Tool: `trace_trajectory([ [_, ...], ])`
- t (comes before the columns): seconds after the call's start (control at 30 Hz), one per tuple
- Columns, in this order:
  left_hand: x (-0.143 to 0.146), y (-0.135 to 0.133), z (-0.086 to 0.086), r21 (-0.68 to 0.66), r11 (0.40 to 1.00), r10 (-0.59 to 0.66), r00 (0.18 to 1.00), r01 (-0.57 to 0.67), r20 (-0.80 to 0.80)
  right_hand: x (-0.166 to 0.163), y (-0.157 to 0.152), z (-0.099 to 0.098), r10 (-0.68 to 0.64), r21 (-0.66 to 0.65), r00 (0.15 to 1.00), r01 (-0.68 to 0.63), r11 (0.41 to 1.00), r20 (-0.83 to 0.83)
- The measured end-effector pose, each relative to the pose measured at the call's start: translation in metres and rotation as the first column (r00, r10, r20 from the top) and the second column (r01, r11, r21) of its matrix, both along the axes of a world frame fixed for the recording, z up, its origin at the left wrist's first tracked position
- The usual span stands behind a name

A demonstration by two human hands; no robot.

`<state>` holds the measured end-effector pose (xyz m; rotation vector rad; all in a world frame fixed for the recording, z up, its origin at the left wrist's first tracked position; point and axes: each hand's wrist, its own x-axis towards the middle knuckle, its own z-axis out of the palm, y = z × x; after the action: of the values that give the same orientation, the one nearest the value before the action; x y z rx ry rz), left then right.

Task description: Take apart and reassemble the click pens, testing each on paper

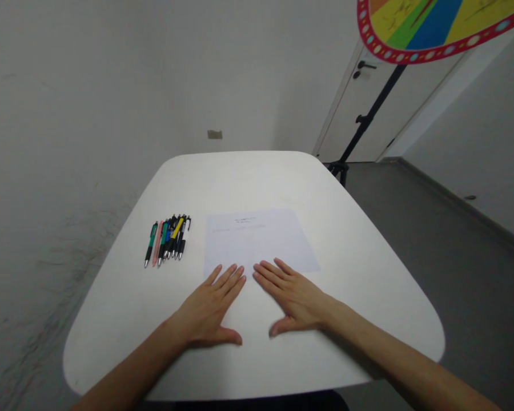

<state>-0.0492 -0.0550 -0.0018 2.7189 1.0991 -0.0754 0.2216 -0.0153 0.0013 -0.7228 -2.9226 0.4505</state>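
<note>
Palm down, my left hand [212, 308] lies flat with its fingers stretched out, the tips over the near edge of a sheet of paper [257, 242]. My right hand [293, 297] rests the same way to its right, fingertips also over the sheet's near edge. Neither hand holds anything. A few lines of small dark marks show on the upper part of the paper, too small to read. Left of the sheet lies a group of several pens [167, 237] side by side and partly overlapping, in green, pink, blue, yellow, black and white.
The white table [248, 180] has rounded corners. Beyond its right side stands a black stand [372, 111] bearing a colourful wheel [437, 28], in front of a white door [385, 131]. A pale wall is behind the table, with grey floor [432, 228] to the right.
</note>
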Motion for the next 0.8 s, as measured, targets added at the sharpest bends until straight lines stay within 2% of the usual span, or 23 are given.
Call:
trace_trajectory([
  [0.17,0.002,0.0,0.004,-0.023,1.0,0.013,0.999,-0.014,-0.052,0.001,0.002,-0.001,0.037,-0.025,0.999,-0.036,0.999,0.011],
  [0.47,0.002,0.001,0.008,-0.023,1.0,0.002,0.999,-0.003,-0.033,0.001,0.002,0.001,0.046,0.023,0.999,-0.046,0.999,-0.008],
  [0.57,0.001,0.0,0.007,0.055,0.998,-0.021,0.999,0.019,0.037,0.001,0.002,0.001,0.047,0.083,0.997,-0.041,0.996,-0.066],
  [0.63,0.001,-0.002,0.004,0.163,0.987,-0.032,0.988,0.008,0.149,0.001,0.001,0.0,0.027,0.134,0.985,-0.004,0.991,-0.172],
  [0.67,0.001,-0.002,0.003,0.226,0.974,-0.02,0.974,-0.032,0.224,0.001,0.001,0.0,0.003,0.151,0.97,0.034,0.988,-0.243],
  [0.73,-0.001,0.001,0.003,0.34,0.922,0.045,0.923,-0.185,0.381,0.0,0.001,0.002,-0.054,0.153,0.924,0.12,0.981,-0.379],
  [0.8,-0.007,0.007,0.007,0.415,0.829,0.143,0.86,-0.375,0.491,-0.002,0.003,0.007,-0.101,0.136,0.88,0.184,0.973,-0.464],
])
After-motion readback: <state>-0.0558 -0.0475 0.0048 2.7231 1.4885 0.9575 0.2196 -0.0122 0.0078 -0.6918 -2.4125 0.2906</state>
